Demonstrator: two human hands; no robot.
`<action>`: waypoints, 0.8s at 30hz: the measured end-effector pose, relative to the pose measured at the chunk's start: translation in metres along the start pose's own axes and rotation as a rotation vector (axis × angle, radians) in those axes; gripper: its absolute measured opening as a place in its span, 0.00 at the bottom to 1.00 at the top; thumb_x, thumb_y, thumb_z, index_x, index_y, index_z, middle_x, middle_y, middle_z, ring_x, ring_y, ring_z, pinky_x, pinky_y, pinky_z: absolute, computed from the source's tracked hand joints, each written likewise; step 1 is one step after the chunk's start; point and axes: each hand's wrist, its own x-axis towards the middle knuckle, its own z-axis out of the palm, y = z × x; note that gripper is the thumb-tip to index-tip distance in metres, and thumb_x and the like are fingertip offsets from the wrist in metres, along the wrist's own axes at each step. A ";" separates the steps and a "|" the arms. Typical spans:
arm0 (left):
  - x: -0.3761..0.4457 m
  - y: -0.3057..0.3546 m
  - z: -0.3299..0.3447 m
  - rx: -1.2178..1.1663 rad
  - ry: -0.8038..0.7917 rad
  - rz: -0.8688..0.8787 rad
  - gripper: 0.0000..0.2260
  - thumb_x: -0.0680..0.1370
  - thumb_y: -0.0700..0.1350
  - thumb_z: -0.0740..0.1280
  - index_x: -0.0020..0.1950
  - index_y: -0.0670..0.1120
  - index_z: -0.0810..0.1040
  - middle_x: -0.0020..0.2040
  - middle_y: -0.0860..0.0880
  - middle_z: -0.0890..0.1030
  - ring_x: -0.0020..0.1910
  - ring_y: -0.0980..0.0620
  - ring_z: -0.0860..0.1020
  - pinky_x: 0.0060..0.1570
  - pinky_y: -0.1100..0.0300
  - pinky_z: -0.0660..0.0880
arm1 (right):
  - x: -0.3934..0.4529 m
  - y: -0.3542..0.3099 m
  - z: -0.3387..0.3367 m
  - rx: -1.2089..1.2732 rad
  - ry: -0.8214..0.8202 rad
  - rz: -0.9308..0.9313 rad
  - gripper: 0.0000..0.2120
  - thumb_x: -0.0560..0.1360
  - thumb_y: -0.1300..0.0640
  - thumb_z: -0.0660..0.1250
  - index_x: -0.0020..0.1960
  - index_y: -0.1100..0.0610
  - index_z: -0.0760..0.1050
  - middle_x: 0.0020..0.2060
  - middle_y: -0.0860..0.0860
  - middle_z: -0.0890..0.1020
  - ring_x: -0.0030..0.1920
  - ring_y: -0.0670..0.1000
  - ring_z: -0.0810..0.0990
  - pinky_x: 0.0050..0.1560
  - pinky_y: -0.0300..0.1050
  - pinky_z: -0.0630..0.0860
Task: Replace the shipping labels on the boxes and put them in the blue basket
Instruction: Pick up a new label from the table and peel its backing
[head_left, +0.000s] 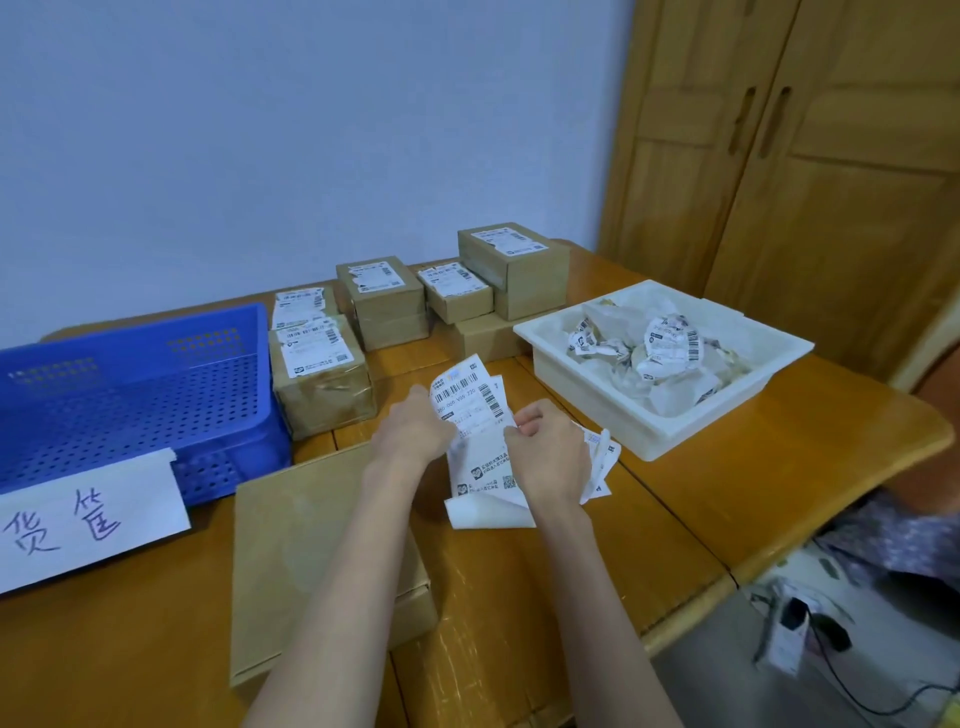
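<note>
Shipping labels (470, 400), a loose sheaf of them, sit between your two hands above the middle of the table (727, 467). Your left hand (415, 431) and right hand (550, 452) both have fingers curled round the paper. An unlabelled cardboard box (291, 545) lies at the near edge. Labelled boxes (322, 374) line the far edge beside the blue basket (130, 395); crumpled labels fill a white tray (670, 358).

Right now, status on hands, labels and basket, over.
Both hands, left hand and right hand, pinching the shipping label sheets, peeling. Bare cardboard box waits beneath the left forearm. Blue basket shows no boxes. Nothing in the way.
</note>
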 end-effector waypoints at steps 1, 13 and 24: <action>0.000 -0.001 0.000 -0.027 0.012 0.007 0.17 0.76 0.43 0.69 0.62 0.48 0.68 0.53 0.48 0.77 0.52 0.46 0.78 0.51 0.50 0.76 | 0.000 0.000 0.000 0.019 -0.010 0.014 0.06 0.76 0.57 0.67 0.52 0.51 0.76 0.40 0.44 0.78 0.45 0.50 0.80 0.48 0.48 0.77; -0.010 -0.001 -0.008 0.037 -0.042 0.062 0.18 0.77 0.48 0.69 0.64 0.44 0.70 0.56 0.46 0.79 0.52 0.47 0.78 0.47 0.56 0.75 | 0.000 0.003 0.006 0.243 -0.036 0.140 0.06 0.76 0.60 0.66 0.52 0.55 0.72 0.36 0.49 0.81 0.40 0.54 0.82 0.44 0.55 0.80; -0.019 0.010 0.013 0.022 -0.208 0.000 0.33 0.73 0.41 0.74 0.72 0.43 0.58 0.58 0.45 0.74 0.55 0.46 0.76 0.50 0.54 0.77 | -0.005 0.010 -0.005 -0.018 -0.132 0.036 0.14 0.79 0.59 0.61 0.64 0.54 0.71 0.61 0.52 0.77 0.55 0.54 0.79 0.51 0.45 0.71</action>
